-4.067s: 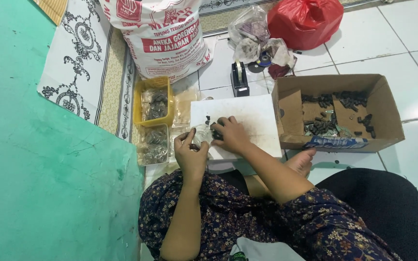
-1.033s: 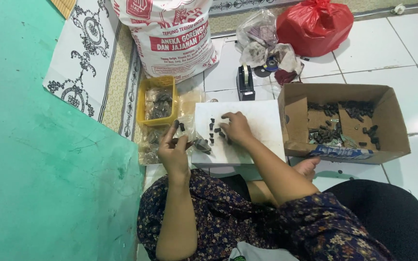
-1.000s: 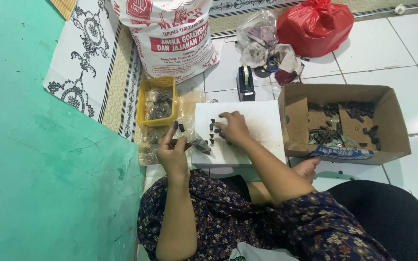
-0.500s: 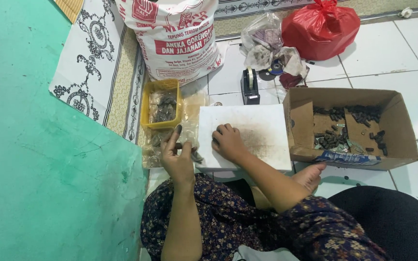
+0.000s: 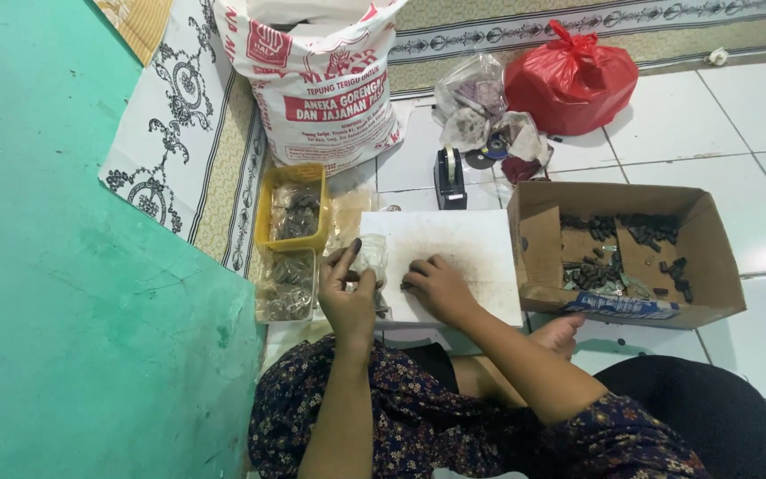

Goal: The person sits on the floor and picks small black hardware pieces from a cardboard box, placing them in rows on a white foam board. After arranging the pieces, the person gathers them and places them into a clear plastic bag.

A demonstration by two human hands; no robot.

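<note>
Fingers (image 5: pixel 345 259) of the left hand (image 5: pixel 347 297) are pinched round the top of a small clear bag (image 5: pixel 371 259), held just off the left edge of the white board (image 5: pixel 463 266), with one finger sticking up. The right hand (image 5: pixel 436 288) lies flat on the board, fingertips loosely curled and pressed down near a few tiny dark bits; can't tell if it's actually pinching any. That bag looks like thin, floppy, crinkly plastic, pretty much weightless, so I'd say grabbing it by the mouth like that is the way to go, since lower down it would just collapse and slip. The dark pieces look small, hard and light, the sort that roll and scatter, so probably a fingertip pinch job. The board is smooth, stiff and dusty with smudges. Left of it sit a yellow tray (image 5: pixel 292 208) and a clear tub (image 5: pixel 286 284), both holding filled bags. To the right is an open cardboard box (image 5: pixel 627 253) with more dark pieces, soft at the flaps. Further out on the tiled floor are a tape dispenser (image 5: pixel 450 177), a woven sack (image 5: pixel 321 84) and a shiny red bag (image 5: pixel 571 78).
</note>
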